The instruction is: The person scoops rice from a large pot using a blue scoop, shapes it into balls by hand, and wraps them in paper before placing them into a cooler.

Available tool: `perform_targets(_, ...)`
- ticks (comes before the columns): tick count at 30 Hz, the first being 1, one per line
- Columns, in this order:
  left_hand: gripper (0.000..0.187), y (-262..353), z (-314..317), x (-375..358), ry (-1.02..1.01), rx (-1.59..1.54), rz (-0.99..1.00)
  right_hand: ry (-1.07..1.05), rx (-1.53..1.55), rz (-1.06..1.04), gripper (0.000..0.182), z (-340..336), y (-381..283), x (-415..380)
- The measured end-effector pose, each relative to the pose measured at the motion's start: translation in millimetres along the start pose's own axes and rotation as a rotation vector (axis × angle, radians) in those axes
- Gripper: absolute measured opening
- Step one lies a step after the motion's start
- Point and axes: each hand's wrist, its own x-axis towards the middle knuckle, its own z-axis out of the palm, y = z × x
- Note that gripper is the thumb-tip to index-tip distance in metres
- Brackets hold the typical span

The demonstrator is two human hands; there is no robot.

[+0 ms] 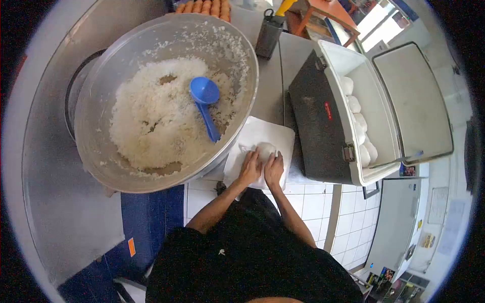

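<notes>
Both hands are at a white wrapped lump (pixel 265 149) on a stack of white paper sheets (pixel 284 139). My left hand (pixel 251 167) touches its left side with bent fingers, and my right hand (pixel 274 170) touches its right side, fingers pressed together. To the left, a big metal bowl (pixel 254 76) holds white rice (pixel 151 111). A blue ladle (pixel 205 92) lies on the rice, its handle toward the paper. White wrapped bundles (pixel 360 121) sit inside the open cooler box (pixel 318 111) on the right.
A metal box grater (pixel 269 34) stands behind the paper on the metal counter (pixel 267 91). Brown eggs (pixel 204 7) are beyond the bowl. The cooler's lid (pixel 414 101) hangs open to the right. White floor tiles (pixel 313 207) show below the counter edge.
</notes>
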Motion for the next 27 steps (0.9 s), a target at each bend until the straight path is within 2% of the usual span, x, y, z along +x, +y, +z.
perform_targets(1, 0.065, -4, 12, 2, 0.054, -0.069, -0.064, 0.022, 0.003, 0.005, 0.050, 1, -1, 10)
perform_targets(3, 0.061, -3, 17, 8, 0.090, 0.045, -0.013, -0.114, 0.077, 0.168, 0.057, -2, -3, 24)
perform_targets(4, 0.059, -3, 18, 13, 0.065, -0.269, -0.239, -0.180, 0.240, 0.228, 0.059, -7, -3, 28)
perform_targets(5, 0.058, 1, 18, 17, 0.026, -0.581, -0.469, -0.149, 0.249, 0.230, 0.059, -7, 1, 31)
perform_targets(6, 0.051, 5, 16, 18, 0.064, -0.793, -0.455, -0.179, 0.386, 0.267, 0.053, -6, 9, 31)
perform_targets(7, 0.051, 10, 15, 20, 0.036, -0.793, -0.427, -0.204, 0.531, 0.290, 0.046, -5, 16, 37)
perform_targets(8, 0.047, 37, -1, 26, 0.110, -0.672, -0.333, -0.200, 0.622, 0.188, 0.044, -8, 14, 37)
perform_targets(9, 0.043, 67, -19, 31, 0.175, -0.552, -0.241, -0.166, 0.523, 0.133, 0.054, -43, -33, 30)
perform_targets(10, 0.040, 93, -33, 35, 0.239, -0.523, -0.122, -0.236, 0.691, 0.037, 0.044, -61, -53, 27)
perform_targets(11, 0.038, 122, -48, 41, 0.304, -0.501, -0.004, -0.184, 0.599, -0.082, 0.038, -92, -86, 23)
perform_targets(12, 0.040, 163, -68, 48, 0.299, -0.500, 0.068, -0.216, 0.736, 0.055, 0.039, -128, -134, 18)
perform_targets(13, 0.042, 201, -84, 50, 0.301, -0.499, 0.132, -0.065, 0.749, -0.208, 0.044, -138, -145, 12)
perform_targets(15, 0.049, 238, -88, 41, 0.267, -0.579, 0.071, 0.028, 0.749, -0.406, 0.068, -189, -173, 10)
perform_targets(16, 0.057, 269, -93, 38, 0.250, -0.596, 0.068, 0.050, 0.701, -0.459, 0.073, -211, -175, 13)
perform_targets(17, 0.053, 278, -89, 40, 0.257, -0.530, 0.219, 0.067, 0.652, -0.515, 0.079, -231, -173, 17)
perform_targets(19, 0.051, 302, -80, 43, 0.168, -0.452, 0.411, 0.181, 0.576, -0.802, 0.073, -270, -164, 35)
perform_targets(21, 0.053, 324, -70, 47, 0.006, -0.508, 0.429, 0.152, 0.573, -0.840, 0.069, -313, -150, 47)
perform_targets(23, 0.065, 352, -64, 63, -0.151, -0.480, 0.589, 0.081, 0.711, -0.609, 0.059, -347, -139, 60)
perform_targets(25, 0.073, 365, -45, 59, -0.098, -0.503, 0.507, 0.107, 0.490, -0.601, 0.057, -376, -128, 103)
perform_targets(26, 0.073, 368, -47, 60, -0.087, -0.497, 0.501, 0.117, 0.439, -0.417, 0.057, -380, -126, 127)
perform_targets(27, 0.074, 368, -59, 63, -0.083, -0.386, 0.552, 0.027, 0.343, -0.387, 0.059, -387, -125, 164)
